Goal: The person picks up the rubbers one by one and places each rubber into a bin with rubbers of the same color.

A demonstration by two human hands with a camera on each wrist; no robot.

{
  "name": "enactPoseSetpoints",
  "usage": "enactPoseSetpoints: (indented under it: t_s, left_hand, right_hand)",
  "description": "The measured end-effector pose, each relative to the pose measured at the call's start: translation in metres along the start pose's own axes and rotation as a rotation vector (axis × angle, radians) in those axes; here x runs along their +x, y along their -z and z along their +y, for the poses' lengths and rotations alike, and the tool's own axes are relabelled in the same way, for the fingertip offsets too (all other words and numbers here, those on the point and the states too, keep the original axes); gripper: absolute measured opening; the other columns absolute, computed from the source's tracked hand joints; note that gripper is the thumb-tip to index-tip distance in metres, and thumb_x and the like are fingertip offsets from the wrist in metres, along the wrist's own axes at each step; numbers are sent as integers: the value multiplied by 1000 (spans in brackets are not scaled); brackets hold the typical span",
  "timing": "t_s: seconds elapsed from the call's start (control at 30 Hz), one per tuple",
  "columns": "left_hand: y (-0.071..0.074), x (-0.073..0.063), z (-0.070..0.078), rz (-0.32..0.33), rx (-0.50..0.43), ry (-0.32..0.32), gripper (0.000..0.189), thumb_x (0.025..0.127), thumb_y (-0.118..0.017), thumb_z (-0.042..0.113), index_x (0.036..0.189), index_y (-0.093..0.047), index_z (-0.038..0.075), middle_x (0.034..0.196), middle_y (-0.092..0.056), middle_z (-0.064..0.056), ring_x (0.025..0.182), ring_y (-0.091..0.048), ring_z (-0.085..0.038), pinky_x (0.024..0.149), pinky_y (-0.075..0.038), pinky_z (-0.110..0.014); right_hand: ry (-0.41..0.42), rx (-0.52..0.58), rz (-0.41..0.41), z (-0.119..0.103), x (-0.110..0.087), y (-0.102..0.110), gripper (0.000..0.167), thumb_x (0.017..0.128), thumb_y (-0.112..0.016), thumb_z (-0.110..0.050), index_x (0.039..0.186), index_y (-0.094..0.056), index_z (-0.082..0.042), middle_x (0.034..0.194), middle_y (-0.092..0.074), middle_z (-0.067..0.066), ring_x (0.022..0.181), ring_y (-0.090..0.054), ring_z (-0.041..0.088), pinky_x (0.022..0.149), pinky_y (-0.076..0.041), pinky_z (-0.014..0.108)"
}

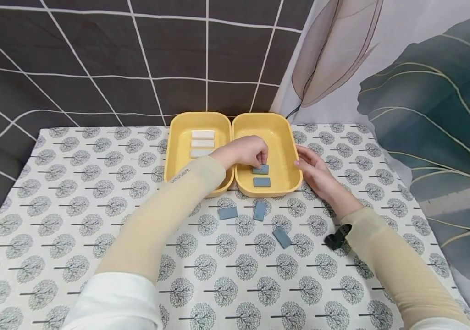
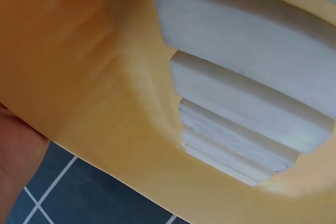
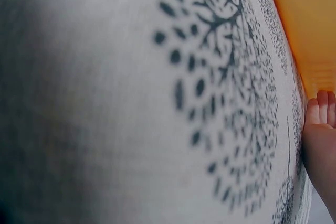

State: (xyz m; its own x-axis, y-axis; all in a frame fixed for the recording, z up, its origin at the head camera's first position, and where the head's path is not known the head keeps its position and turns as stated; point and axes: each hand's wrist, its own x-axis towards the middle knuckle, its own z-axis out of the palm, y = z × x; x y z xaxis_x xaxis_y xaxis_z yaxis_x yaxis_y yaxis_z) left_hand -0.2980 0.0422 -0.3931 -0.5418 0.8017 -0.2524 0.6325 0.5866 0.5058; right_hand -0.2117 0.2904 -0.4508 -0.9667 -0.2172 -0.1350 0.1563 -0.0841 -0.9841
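Observation:
Over the right yellow bin (image 1: 278,126), my left hand (image 1: 248,150) pinches a blue-grey rectangular tile (image 1: 261,169) from above. A second blue-grey tile (image 1: 262,182) lies flat in the same bin, just nearer to me. My right hand (image 1: 318,172) rests against that bin's outer right wall, its thumb at the rim and its fingers stretched along the outside. In the right wrist view, these fingertips (image 3: 323,98) touch the yellow wall. Most of the left palm is hidden in the left wrist view, where only its edge shows.
Beside it stands the left yellow bin (image 1: 177,121), holding several white tiles (image 2: 247,40) in a row. On the tree-print cloth in front lie three loose blue-grey tiles: one left (image 1: 228,213), one middle (image 1: 259,211), one right (image 1: 282,238). A dark gridded cloth (image 1: 168,50) hangs behind.

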Motion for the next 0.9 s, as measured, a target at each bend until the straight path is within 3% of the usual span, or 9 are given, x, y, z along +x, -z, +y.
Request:
enactPoseSetpoints:
  t_s: [0.9]
  left_hand:
    - [-2, -2, 0, 0, 57, 15, 16, 96, -69, 4, 108, -79, 9, 107, -78, -5, 99, -66, -16, 96, -56, -30]
  right_hand:
    - [3, -7, -6, 1, 1, 0, 62, 104, -49, 3, 162, -28, 4, 140, -57, -6, 126, -58, 8, 108, -53, 15]
